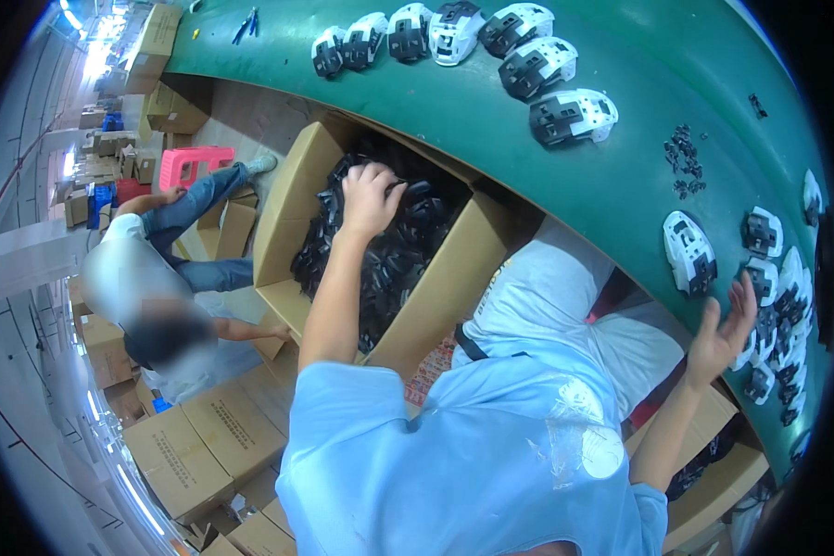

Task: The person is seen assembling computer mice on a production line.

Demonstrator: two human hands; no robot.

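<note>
My left hand [371, 200] reaches into a cardboard carton [292, 199] heaped with black plastic parts [403, 243]. Its fingers curl around one of the black parts near the top of the heap, though the fingertips are partly hidden. On the right, my right hand [721, 335] is open and holds nothing, its fingers spread at the edge of the green table. Just beyond it lies a white-and-black plastic shell [690, 252]. A cluster of similar shells [780, 320] sits close to the right of that hand.
Along the far part of the green table [621, 56] runs a row of white-and-black shells [454, 32]. Small black pieces [683, 162] form a pile, and blue-handled pliers [246, 26] lie far left. Another person [148, 269] sits left, near a pink stool [195, 159] and stacked cartons [204, 440].
</note>
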